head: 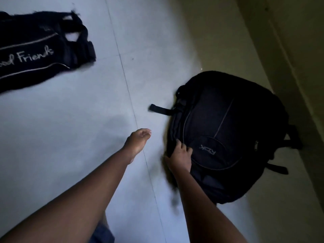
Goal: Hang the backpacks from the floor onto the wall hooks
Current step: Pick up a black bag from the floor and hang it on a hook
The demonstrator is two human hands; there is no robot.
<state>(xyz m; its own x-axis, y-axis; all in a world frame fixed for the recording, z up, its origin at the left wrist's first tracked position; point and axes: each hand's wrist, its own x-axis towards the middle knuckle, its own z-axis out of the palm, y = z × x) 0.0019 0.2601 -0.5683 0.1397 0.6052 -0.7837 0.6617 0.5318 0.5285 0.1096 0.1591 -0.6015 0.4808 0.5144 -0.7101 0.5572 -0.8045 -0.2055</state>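
Right hand (180,156), grip clamped on black backpack's (228,130) near edge, floor (78,128) by wall (289,50). Left hand (138,139) loosely spread, empty, above floor. 2nd backpack (35,50) flat, upper left.

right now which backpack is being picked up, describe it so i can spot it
Follow the floor to its right edge along the wall: the plump black backpack lies there, with the right hand in a grip on its near edge. Unlike the flat backpack at far left, lettered "Friends", it bears a small grey logo.
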